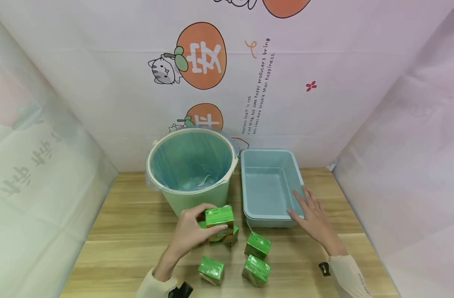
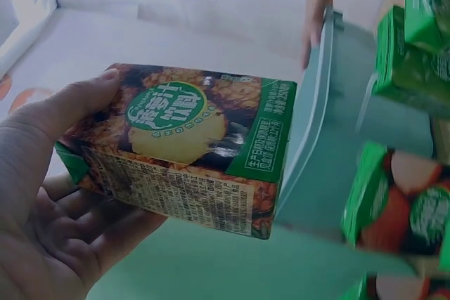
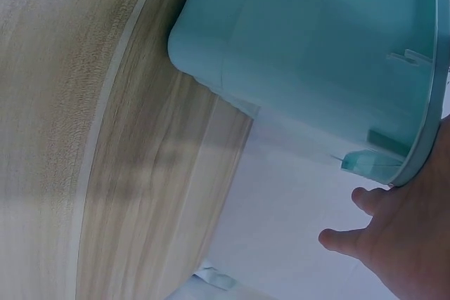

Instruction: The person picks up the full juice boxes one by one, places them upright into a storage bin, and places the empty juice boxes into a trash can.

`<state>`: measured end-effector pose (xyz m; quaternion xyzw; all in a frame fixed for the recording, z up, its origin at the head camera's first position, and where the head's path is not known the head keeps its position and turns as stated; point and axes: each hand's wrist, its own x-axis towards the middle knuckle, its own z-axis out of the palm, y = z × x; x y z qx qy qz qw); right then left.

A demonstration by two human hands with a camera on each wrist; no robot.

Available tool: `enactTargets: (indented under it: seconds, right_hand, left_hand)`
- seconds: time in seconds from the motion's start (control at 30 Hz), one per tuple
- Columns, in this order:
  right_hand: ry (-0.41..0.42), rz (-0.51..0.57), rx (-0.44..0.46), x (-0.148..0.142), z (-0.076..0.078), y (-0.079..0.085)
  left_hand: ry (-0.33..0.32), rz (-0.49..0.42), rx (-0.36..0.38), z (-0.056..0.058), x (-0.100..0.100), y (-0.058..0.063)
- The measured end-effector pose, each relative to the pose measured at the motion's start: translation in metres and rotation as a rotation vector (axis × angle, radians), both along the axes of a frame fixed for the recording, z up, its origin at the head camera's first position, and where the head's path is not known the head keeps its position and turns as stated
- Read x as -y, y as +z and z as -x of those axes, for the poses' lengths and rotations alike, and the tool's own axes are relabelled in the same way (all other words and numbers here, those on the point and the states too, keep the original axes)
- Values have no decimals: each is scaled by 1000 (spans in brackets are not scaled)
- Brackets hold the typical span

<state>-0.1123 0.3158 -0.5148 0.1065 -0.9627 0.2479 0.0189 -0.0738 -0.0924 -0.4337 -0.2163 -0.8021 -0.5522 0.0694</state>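
My left hand [image 1: 192, 229] grips a juice box [image 1: 221, 232] between thumb and fingers, above the table in front of the bucket. In the left wrist view this juice box [image 2: 179, 114] shows a pineapple picture and a green end. My right hand [image 1: 315, 218] lies with its fingers spread at the right rim of the blue plastic bin [image 1: 268, 218]. From the right wrist, the right hand [image 3: 415, 226] overlaps the bin's edge. Loose juice boxes stand near the bin, including one green-topped box [image 1: 258, 246] and another green-topped box [image 1: 255, 271].
A pale green bucket [image 1: 208, 203] with a clear liner stands at the back left, beside the bin. Another juice box [image 1: 212, 271] stands nearer the front of the wooden table [image 1: 126, 231]. Printed white cloth [image 1: 290, 82] walls the table at the back and sides.
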Motion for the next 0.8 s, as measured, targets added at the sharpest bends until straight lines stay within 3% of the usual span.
enactTargets:
  seconds: [0.47, 0.7, 0.8]
  right_hand:
    - [8, 14, 0, 0, 0, -2]
    - [3, 8, -21, 0, 1, -2]
    - [0, 15, -14, 0, 2, -2]
  left_hand:
    - [-113, 42, -47, 51, -77, 13]
    - [-175, 22, -70, 71, -122, 11]
    - [-166, 58, -82, 77, -136, 10]
